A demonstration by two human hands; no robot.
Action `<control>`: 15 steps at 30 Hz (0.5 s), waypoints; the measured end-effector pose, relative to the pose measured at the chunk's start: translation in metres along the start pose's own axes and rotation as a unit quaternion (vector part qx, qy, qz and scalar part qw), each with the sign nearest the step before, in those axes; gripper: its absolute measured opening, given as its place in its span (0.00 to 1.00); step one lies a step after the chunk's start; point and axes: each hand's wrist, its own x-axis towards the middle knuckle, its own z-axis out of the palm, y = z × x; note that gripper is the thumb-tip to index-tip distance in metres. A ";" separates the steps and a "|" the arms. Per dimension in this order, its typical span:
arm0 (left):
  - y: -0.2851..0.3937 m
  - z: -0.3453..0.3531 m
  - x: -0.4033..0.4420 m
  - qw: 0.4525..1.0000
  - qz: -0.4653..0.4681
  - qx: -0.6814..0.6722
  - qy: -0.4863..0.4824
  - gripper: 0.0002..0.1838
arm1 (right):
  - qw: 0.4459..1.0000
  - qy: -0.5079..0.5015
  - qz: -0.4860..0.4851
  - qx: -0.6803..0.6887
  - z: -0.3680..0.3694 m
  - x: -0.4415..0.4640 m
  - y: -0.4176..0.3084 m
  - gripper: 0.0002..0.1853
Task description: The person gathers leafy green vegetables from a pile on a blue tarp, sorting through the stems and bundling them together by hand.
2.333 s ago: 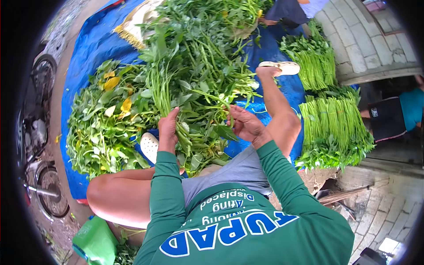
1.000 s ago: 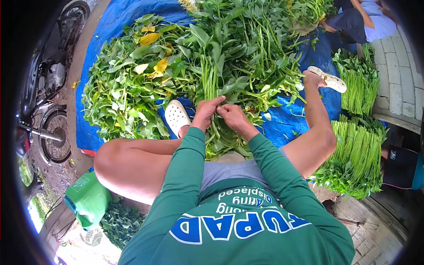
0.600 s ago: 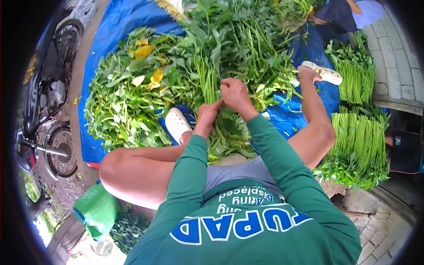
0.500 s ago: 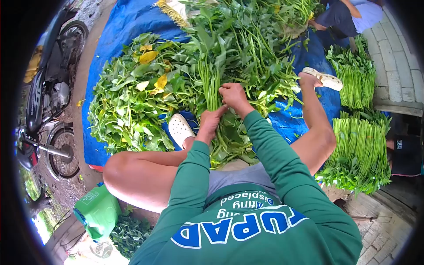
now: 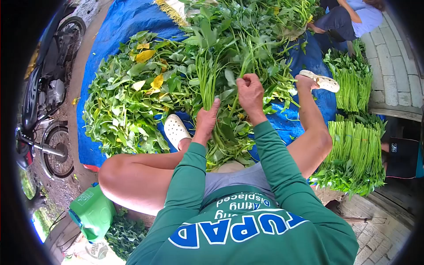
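My left hand (image 5: 206, 120) is closed around the lower ends of a bunch of water spinach (image 5: 208, 84), its stems upright and leaves pointing away from me. To the right, my right hand (image 5: 251, 96) pinches a leafy water spinach stem (image 5: 246, 62), blurred at its top. Both hands are above a large heap of loose water spinach (image 5: 121, 97) with some yellow leaves, spread over a blue tarp (image 5: 95, 145). Loose leaves and stems also lie below my hands, between my legs.
Tied water spinach bundles (image 5: 353, 148) are stacked at the right. Another person (image 5: 340, 22) sits at the upper right. A motorcycle (image 5: 53, 92) stands on the left, and a green plastic jug (image 5: 92, 212) is at the lower left. My cream clogs (image 5: 176, 130) rest on the tarp.
My right hand has moved away from the left hand, to the right and slightly forward, with a stem now in its fingers. My left hand keeps the bunch.
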 end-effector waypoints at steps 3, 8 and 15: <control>0.002 0.002 -0.004 1.000 0.021 0.016 0.017 0.34 | 0.992 -0.004 -0.040 -0.119 -0.014 0.012 -0.004 0.16; 0.022 0.005 -0.007 0.990 0.006 0.142 -0.014 0.30 | 0.972 -0.233 0.011 -0.013 0.014 0.031 0.014 0.15; -0.005 0.005 0.006 0.986 -0.081 -0.108 -0.093 0.21 | 0.921 -0.311 0.167 0.165 0.028 0.007 0.021 0.14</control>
